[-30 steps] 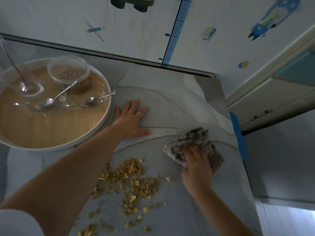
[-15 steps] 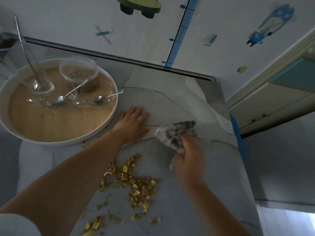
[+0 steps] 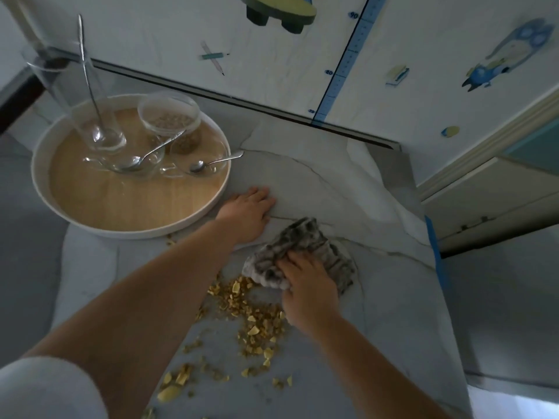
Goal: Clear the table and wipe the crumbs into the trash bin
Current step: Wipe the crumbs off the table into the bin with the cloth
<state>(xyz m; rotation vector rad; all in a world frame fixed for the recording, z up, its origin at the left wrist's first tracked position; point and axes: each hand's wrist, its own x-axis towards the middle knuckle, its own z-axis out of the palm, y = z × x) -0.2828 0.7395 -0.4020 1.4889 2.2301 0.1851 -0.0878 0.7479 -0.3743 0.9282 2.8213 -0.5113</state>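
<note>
Your right hand (image 3: 308, 285) is curled down onto the crumpled grey cloth (image 3: 302, 252), gripping and pressing it to the counter (image 3: 302, 176). Your left hand (image 3: 248, 211) lies flat, fingers straight, holding nothing, just beside the rim of the round tray (image 3: 133, 232).

Crumbs (image 3: 251, 316): a loose yellow scatter, its upper end touching the cloth's near-left edge. From there it trails toward you and to your left, ending in bigger flakes by the near edge of the counter. A few bits sit apart under the tray rim.

The key relation: the pile lies on the near-left side of the cloth, partly under your right wrist. The cloth hand is the nearer one. The band's long axis runs diagonally from cloth to near-left corner.

Judgement: a pull along that axis would gather most of it. No trash bin in view, so which edge to sweep over cannot be told.

Tray carries a tall glass with a long spoon (image 3: 87, 80), glass bowls and two spoons. Dishes look already cleared onto it.
</note>
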